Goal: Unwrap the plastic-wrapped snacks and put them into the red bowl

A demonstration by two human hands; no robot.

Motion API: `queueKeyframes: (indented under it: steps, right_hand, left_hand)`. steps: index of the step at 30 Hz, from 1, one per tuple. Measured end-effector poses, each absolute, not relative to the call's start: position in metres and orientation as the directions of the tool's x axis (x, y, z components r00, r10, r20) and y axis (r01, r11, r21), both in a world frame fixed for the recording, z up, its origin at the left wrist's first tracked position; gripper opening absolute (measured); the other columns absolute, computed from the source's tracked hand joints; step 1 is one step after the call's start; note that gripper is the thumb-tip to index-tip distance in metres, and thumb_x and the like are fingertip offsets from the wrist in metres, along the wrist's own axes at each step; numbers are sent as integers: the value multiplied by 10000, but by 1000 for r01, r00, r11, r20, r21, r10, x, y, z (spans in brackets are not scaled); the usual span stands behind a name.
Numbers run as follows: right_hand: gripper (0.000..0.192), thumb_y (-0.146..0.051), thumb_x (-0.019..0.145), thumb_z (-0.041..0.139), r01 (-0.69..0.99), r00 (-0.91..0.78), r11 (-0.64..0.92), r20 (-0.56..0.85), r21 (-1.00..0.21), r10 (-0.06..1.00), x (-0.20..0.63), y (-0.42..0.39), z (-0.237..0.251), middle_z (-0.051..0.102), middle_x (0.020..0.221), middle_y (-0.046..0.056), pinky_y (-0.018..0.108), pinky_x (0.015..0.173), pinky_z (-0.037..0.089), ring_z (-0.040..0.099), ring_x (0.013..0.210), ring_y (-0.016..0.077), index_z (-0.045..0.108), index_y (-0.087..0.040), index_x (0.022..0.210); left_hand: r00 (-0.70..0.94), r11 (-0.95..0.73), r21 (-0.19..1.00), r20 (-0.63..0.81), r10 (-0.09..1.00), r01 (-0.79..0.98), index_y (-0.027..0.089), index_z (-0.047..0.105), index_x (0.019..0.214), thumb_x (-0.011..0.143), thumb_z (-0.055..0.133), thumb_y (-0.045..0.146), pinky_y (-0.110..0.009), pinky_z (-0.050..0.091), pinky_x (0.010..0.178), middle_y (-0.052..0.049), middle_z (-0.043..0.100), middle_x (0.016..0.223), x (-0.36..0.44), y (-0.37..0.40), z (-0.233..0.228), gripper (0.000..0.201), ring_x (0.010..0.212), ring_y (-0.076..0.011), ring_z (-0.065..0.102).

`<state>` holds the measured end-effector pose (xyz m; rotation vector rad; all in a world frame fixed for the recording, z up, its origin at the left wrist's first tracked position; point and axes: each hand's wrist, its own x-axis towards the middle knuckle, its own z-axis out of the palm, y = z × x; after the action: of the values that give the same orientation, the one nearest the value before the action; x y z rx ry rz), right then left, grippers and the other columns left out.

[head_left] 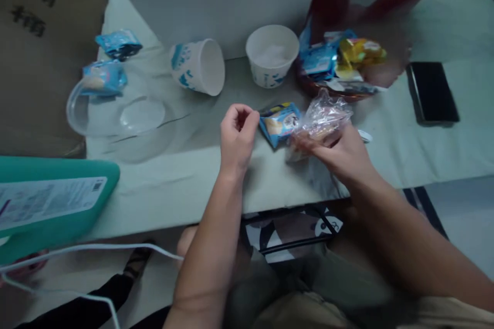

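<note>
My left hand [238, 139] is closed, with thumb and forefinger pinched at the left corner of a blue snack packet [278, 123]. The packet has a pale picture and a yellow strip on its front. To its right, my right hand [343, 151] grips a crinkled clear plastic bag [324, 118]. Something pale brown shows through the bag, but blur hides what it is. The bag overlaps the packet's right edge. Just behind the bag is a reddish bowl [347, 95] heaped with blue, yellow and silver wrapped snacks [358, 54].
A paper cup [198, 67] lies on its side beside an upright paper cup [272, 54] with white stuff inside. Leftward are a clear plastic container [77, 113], blue packets [104, 78], a cardboard box [50, 72] and a green container [57, 200]. A black phone [432, 92] lies right.
</note>
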<state>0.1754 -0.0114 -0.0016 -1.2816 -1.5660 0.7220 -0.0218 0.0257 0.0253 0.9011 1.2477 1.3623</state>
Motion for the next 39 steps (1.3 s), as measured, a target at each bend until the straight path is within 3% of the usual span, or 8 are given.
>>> queueKeyframes:
  steps: [7,11,17,21,25,29,33,39]
  right_hand:
    - [409,-543,751,827,209,125,21,48,-978,991,208,-10,-5,753,907,58,451,817,635,730,836,255,660,-243,973]
    - [457,-639,834,705,-11,37,13,12,-1000,999,212,-9,1,767,999,62,410,905,624,736,959,237,657,-255,1076]
    - [465,-596,909,592,-155,-8,131,134,-979,991,213,-20,14,708,1325,76,421,1012,580,686,1171,234,669,-254,1215]
    - [376,-446,911,609,-57,-33,260,262,-964,964,204,-28,17,709,1329,72,415,976,590,716,1082,216,698,-265,1227]
    - [295,-342,914,575,77,-150,404,390,-912,909,194,-37,21,713,1348,54,457,1057,552,664,1249,244,718,-278,1164]
    - [195,-334,934,550,176,-49,427,425,-887,904,197,-40,20,763,1153,57,482,1038,560,710,1124,254,706,-283,1039]
    - [392,-391,911,619,337,240,304,393,-891,888,210,-30,12,672,1288,69,497,1003,573,672,1162,274,590,-336,1298]
    - [430,-514,890,649,382,40,378,424,-843,905,218,-20,13,536,1493,26,593,1143,469,498,1424,337,597,-401,1301]
  left_hand:
    - [200,16,999,-8,980,-39,254,673,1115,636,919,304,-262,502,865,-45,669,1108,52,-8,24,541,1027,-195,628]
    - [163,54,996,-64,985,68,262,653,1179,495,976,230,-291,535,893,-64,669,1211,62,-3,28,757,1125,-243,644]
    - [37,164,974,-160,986,-156,313,644,1094,587,905,204,-268,557,776,-3,729,974,57,18,38,581,935,-197,715]
    - [-18,246,912,-267,964,-328,279,649,934,747,748,355,-285,576,765,-14,729,936,61,15,36,225,920,-188,717]
    - [43,318,853,-331,943,-413,235,652,862,783,621,604,-360,598,792,-82,726,954,56,-4,33,379,1039,-270,710]
    - [179,357,836,-310,934,-417,237,681,1013,583,823,379,-353,586,814,-73,731,1015,44,-14,29,475,1003,-263,710]
    - [298,470,787,-373,879,-400,243,675,1108,543,845,255,-327,574,764,-64,730,1037,35,-14,22,590,888,-217,704]
    - [339,502,788,-392,855,-355,294,637,1170,571,902,227,-263,535,719,-18,703,997,32,-20,20,658,842,-175,686]
